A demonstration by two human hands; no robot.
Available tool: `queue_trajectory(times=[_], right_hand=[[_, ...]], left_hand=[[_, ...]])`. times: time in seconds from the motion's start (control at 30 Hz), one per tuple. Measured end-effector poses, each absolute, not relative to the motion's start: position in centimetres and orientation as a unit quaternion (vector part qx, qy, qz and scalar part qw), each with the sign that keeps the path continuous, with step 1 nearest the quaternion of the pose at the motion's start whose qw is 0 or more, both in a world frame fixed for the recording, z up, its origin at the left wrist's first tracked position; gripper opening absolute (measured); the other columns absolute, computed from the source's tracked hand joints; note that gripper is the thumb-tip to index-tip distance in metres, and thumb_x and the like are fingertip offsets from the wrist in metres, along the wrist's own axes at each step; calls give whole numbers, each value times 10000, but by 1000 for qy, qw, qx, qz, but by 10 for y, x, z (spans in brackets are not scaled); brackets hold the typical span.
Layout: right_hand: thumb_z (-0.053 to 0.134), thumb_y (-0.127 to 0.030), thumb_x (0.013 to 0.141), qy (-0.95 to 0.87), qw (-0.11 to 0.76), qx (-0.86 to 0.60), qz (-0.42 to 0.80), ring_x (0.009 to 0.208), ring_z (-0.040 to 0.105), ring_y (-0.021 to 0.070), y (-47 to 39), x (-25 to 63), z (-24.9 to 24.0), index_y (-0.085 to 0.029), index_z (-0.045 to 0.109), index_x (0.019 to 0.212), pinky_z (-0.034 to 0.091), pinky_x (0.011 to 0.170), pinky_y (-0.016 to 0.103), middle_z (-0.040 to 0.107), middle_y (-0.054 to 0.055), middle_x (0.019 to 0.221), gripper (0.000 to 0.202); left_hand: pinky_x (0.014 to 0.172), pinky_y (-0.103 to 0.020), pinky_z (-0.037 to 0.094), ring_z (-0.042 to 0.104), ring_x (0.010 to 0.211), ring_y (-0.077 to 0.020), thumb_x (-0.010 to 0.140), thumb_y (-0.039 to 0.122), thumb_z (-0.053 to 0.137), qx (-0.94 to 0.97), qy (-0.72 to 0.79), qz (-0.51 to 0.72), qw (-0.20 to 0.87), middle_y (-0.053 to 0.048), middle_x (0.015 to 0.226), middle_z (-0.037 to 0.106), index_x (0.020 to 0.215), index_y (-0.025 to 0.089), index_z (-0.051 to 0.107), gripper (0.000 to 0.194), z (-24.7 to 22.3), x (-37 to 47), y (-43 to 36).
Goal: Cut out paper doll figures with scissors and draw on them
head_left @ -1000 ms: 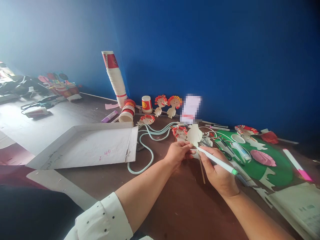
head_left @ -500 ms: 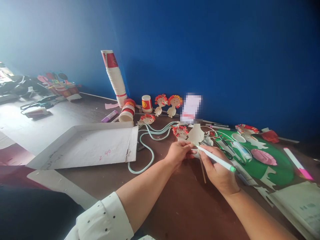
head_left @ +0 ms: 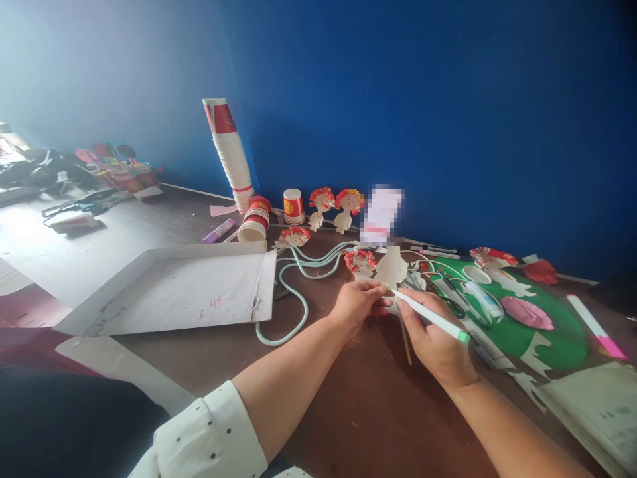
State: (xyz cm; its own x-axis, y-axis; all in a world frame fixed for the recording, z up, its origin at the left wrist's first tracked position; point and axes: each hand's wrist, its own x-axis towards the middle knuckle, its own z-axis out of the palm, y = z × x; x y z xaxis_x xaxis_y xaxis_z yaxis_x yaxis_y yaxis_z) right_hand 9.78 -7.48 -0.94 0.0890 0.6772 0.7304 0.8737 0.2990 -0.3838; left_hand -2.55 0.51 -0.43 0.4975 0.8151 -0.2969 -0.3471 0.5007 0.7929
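My left hand (head_left: pixel 361 305) pinches the lower part of a cream paper cutout (head_left: pixel 391 267), which stands up above the fingers. In my right hand (head_left: pixel 438 338) is a white marker with a green end (head_left: pixel 432 317), its tip against the bottom of the cutout. A thin wooden stick (head_left: pixel 405 338) runs down from between the two hands. Just behind my left hand lies a paper figure with a red fringed head (head_left: pixel 360 263). Fingers hide the spot where tip and paper meet.
A shallow white box (head_left: pixel 174 292) lies at the left, with a pale cable (head_left: pixel 304 309) beside it. Stacked paper cups (head_left: pixel 233 162) lean near the blue wall. A green round mat (head_left: pixel 567 332) at the right bears scissors, a glue bottle (head_left: pixel 484 302) and pink paper (head_left: pixel 527 312).
The view has shifted very slightly. Both hands, the marker and the cutout keep nearly the same place and pose.
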Motion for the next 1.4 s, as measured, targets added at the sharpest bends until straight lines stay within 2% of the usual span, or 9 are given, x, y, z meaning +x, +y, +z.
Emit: queue_trajectory(times=[0.53,0.67,0.77,0.83,0.93,1.07,1.17,1.3,1.4], right_hand=[[569,-325,895,-619,484,-614,-74,862,696,241,-77,101,-13,-195,637,1049,551,810,383,699,99,959,212],[571,-373,889,-601,489,-631,-48,737,702,222,-77,103,-15,-190,637,1058,559,690,347,710,105,958,257],[544,-431,896,-573,481,-663,-12,567,670,196,-78,106,-13,-183,649,993,520,546,298,717,68,746,286],[533,-482,889,-560,453,-693,-11,479,628,190,-79,108,-11,-194,649,820,465,477,278,661,33,562,318],[518,-540,872,-581,363,-729,-20,410,556,168,-80,109,-7,-225,549,580,375,425,261,580,7,445,431],[482,-561,878,-601,239,-763,5,406,549,159,-80,103,-10,-226,532,523,289,410,248,598,2,457,490],[454,-592,878,-600,207,-773,5,452,595,178,-80,100,-12,-226,563,522,277,421,251,623,19,484,522],[478,-619,857,-582,254,-773,-15,477,602,170,-81,117,8,-235,628,602,322,442,248,654,11,533,485],[454,-582,885,-542,311,-780,-44,426,548,152,-85,148,36,-223,607,583,336,424,250,605,-1,468,494]], left_hand=[[518,-173,480,569,563,-62,756,139,707,282,335,388,811,-106,835,666,831,62,627,134,-9,-27,8],[524,-178,482,568,566,-63,746,141,719,278,336,388,812,-110,845,668,846,63,630,154,-9,-26,8],[521,-181,484,571,562,-65,766,120,687,278,340,391,809,-116,854,674,854,63,630,120,-10,-25,9],[516,-183,485,572,558,-66,783,105,659,283,346,392,804,-121,861,678,859,60,632,93,-10,-25,9],[504,-184,483,577,561,-69,776,111,666,307,352,397,790,-141,903,687,865,55,647,106,-10,-26,9],[487,-179,476,576,550,-69,756,124,688,330,377,416,759,-135,904,697,854,69,653,117,-9,-28,9],[491,-179,479,585,567,-76,762,144,685,355,388,415,742,-131,911,699,878,73,664,137,-10,-29,9],[498,-178,474,578,567,-73,755,167,696,368,393,403,740,-127,914,704,872,80,674,147,-9,-29,8],[498,-175,464,570,565,-68,774,170,669,375,389,405,738,-131,922,705,864,82,675,125,-5,-28,6]])
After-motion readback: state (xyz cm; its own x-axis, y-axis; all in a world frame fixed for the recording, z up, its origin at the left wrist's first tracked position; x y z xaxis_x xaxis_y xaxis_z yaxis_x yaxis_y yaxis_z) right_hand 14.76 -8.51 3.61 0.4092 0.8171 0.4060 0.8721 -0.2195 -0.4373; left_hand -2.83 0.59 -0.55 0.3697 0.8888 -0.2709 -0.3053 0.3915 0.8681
